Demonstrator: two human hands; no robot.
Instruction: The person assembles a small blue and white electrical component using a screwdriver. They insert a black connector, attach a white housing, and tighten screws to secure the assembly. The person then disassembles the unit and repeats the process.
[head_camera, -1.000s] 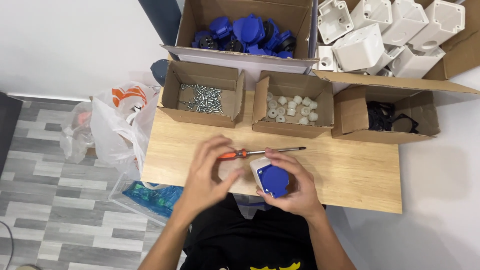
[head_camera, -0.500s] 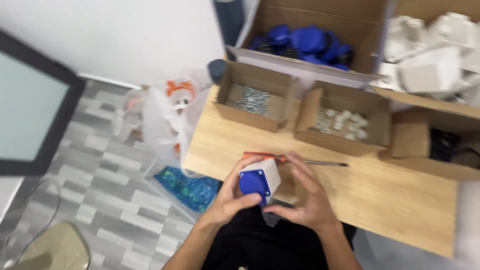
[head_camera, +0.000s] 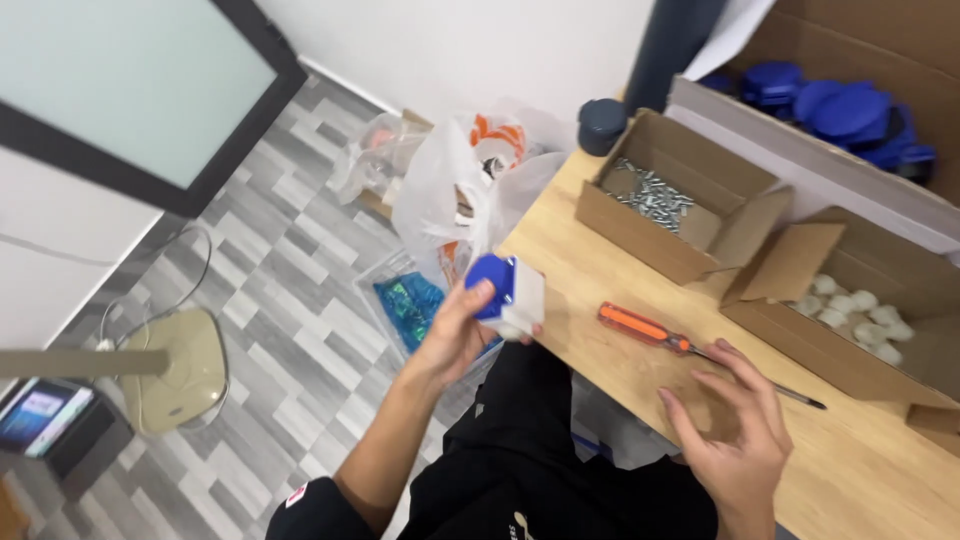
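Note:
My left hand (head_camera: 455, 335) grips a white box-shaped socket with a blue round cover (head_camera: 507, 290), holding it out past the left edge of the wooden table (head_camera: 600, 340). My right hand (head_camera: 735, 425) hovers over the table's near edge with its fingers spread and nothing in it. An orange-handled screwdriver (head_camera: 660, 336) lies on the table just beyond my right hand.
A cardboard box of screws (head_camera: 650, 195) and a box of small white parts (head_camera: 855, 310) stand on the table, with a big box of blue covers (head_camera: 840, 110) behind. White plastic bags (head_camera: 460, 180) and a blue packet (head_camera: 410, 300) lie on the grey floor at left, near a fan base (head_camera: 180, 365).
My view swung left toward the floor. My left hand carried the socket away from the table's middle to past its left edge, and my right hand let go of it and opened.

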